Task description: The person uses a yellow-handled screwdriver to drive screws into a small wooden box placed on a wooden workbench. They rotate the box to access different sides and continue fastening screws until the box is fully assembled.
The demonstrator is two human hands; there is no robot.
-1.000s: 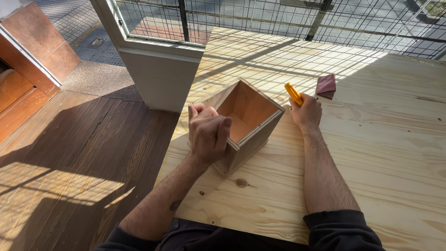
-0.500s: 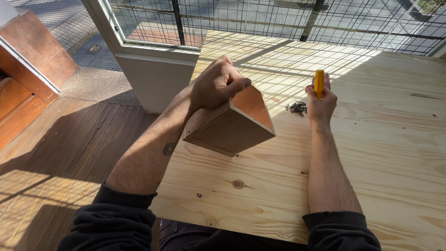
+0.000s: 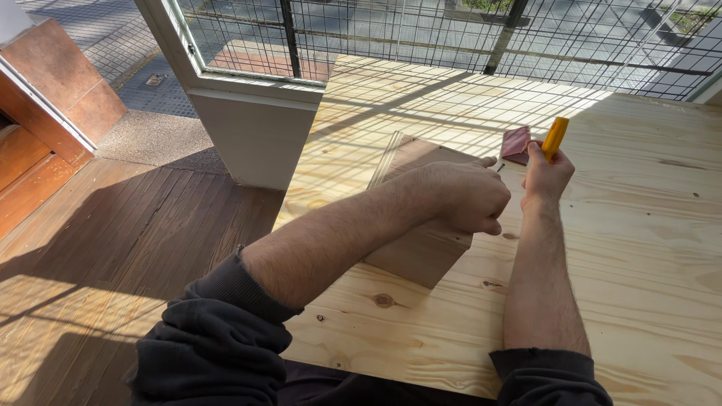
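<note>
The wooden box (image 3: 421,225) now lies flat on the pine table (image 3: 639,248) with a closed face turned up, where half a second ago it was lifted off the boards and tipped in the left hand, and a second ago it sat upright with its open side facing the ceiling. So the box has been turned over and set down again, and a solid panel is what the hands now meet. The left hand (image 3: 462,197) rests on top of the box near its far right corner, fingers curled into a loose fist and pinching something thin and dark that pokes out toward the right; it is too small to say what it is. The right hand (image 3: 545,177) hovers just right of the box, wrist on the table, fingers closed around the yellow handle (image 3: 555,137) of a small tool, which points up and away; its tip is hidden behind the hand. A reddish-brown piece of sandpaper (image 3: 517,144) lies on the table just beyond the box, close to the right hand. Left of the box, past the table edge, stand a white post (image 3: 252,135) and the plank floor (image 3: 113,256); beyond it runs a wire grille (image 3: 421,30).
</note>
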